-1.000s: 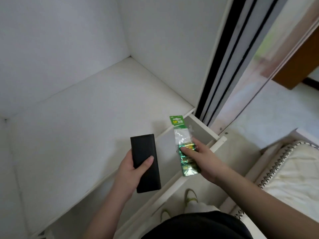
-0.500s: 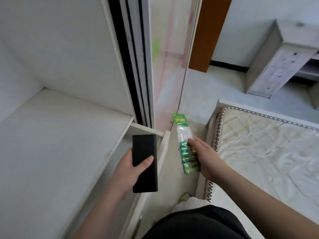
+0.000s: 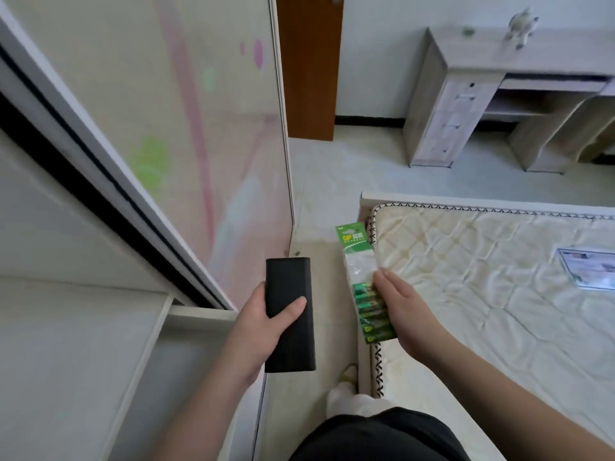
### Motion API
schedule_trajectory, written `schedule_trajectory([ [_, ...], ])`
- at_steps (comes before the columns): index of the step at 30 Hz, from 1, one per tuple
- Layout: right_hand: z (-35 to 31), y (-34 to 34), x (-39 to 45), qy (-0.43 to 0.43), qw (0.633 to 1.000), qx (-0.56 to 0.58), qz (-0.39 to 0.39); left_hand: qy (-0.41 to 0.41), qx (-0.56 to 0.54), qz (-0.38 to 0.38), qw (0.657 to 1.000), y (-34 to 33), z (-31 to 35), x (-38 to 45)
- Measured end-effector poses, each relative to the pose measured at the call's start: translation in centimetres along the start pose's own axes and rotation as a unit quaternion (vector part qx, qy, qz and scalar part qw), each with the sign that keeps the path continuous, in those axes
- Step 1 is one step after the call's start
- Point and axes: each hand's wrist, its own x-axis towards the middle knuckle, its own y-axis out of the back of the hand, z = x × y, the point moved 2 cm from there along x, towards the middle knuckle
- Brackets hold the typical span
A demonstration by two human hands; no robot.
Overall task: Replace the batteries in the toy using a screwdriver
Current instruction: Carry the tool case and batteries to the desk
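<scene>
My left hand (image 3: 258, 326) grips a flat black rectangular case (image 3: 289, 314), held upright in front of me with the thumb across its face. My right hand (image 3: 404, 311) holds a green blister pack of batteries (image 3: 361, 281), fingers over its lower half where several green cells show; the green header card sticks up above the fingers. Both hands hover over the narrow strip of floor between the wardrobe and the bed. On the far desk stands a small pale toy figure (image 3: 520, 24), blurred. No screwdriver is in view.
A wardrobe shelf (image 3: 66, 344) and its sliding door (image 3: 186, 134) fill the left. A bare mattress (image 3: 482, 294) lies at the right with a paper label (image 3: 587, 267) on it. A grey desk (image 3: 466, 94) stands at the back right, a brown door (image 3: 309, 64) behind.
My view has swung right, from the wardrobe shelf to the bed and desk. Both hands keep hold of the black case and the battery pack, now over the floor beside the mattress.
</scene>
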Motion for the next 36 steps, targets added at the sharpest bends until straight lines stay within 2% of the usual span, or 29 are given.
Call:
schedule_trajectory([
  [7, -1.7, 4.7, 8.7, 0.018, 0.999, -0.02, 0.024, 0.066, -0.051, -0.004, 0.996, -4.4, 2.9, 9.4],
  [12, -3.4, 7.2, 13.7, -0.004, 0.998, 0.0, 0.057, 0.104, -0.063, 0.016, 0.992, -7.2, 5.3, 15.3],
  [17, -5.2, 9.4, 16.7, 0.001, 0.999, 0.005, 0.033, 0.085, -0.054, 0.006, 0.995, -10.0, 6.8, 19.3],
  [27, -7.8, 10.6, 23.0, 0.013, 0.998, 0.021, 0.056, 0.076, -0.047, -0.005, 0.996, -11.2, 9.0, 27.7],
  [32, -10.1, 10.4, 28.4, 0.017, 0.997, 0.016, 0.068, 0.068, -0.08, -0.016, 0.994, -11.6, 11.7, 34.9],
  [36, -12.1, 10.5, 34.3, 0.007, 0.995, 0.019, 0.102, 0.094, -0.083, -0.063, 0.99, -13.2, 14.1, 42.9],
])
